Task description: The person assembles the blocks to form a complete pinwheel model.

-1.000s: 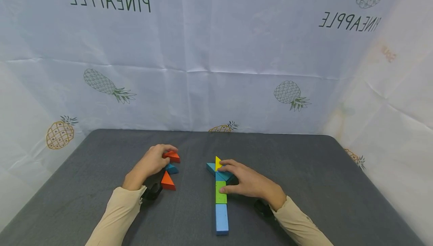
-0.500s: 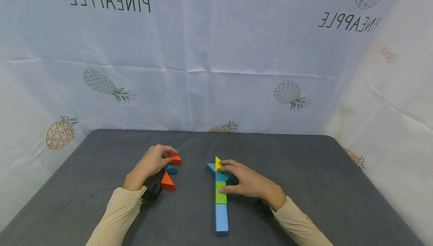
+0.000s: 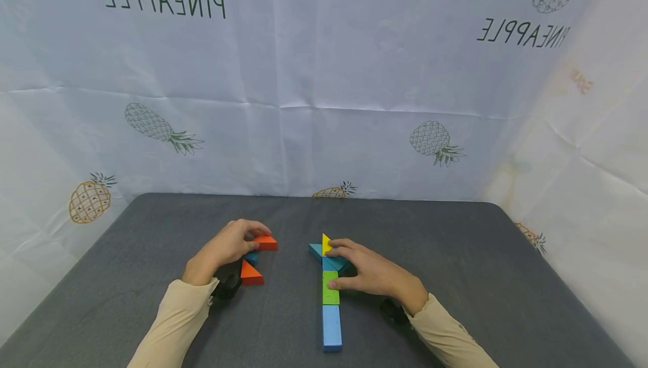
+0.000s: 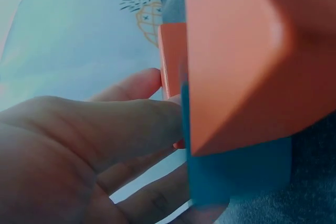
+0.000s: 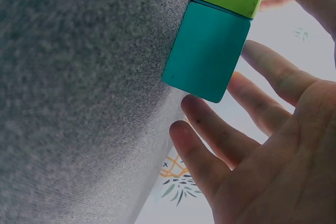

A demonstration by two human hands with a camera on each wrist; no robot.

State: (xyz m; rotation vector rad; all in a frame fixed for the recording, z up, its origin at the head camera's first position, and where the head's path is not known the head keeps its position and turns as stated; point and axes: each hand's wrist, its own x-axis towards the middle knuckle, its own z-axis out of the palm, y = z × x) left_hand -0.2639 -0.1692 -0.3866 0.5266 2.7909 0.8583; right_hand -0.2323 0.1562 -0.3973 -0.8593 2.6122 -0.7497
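Observation:
With thumb and fingertips, my left hand (image 3: 230,244) pinches an orange triangular block (image 3: 266,243), low over the table at left. Just nearer lie a dark blue block (image 3: 251,257), partly hidden by that hand, and a second orange triangular block (image 3: 251,275). Relaxed fingers of my right hand (image 3: 372,269) rest at a column of blocks. Its thumb touches the green block (image 3: 331,292) and its fingertips reach the yellow triangle (image 3: 325,244). Teal triangles (image 3: 316,251) flank the column's upper part. In the right wrist view, the fingers spread beside a teal block face (image 5: 207,51).
A light blue rectangular block (image 3: 332,326) forms the column's near end. Everything lies on a dark grey table (image 3: 283,323). White cloth (image 3: 304,75) with pineapple prints hangs behind and at the sides.
My left hand has slid the far orange block a little right and nearer. The dark blue block beside it is now more covered. My right hand and the column stay still.

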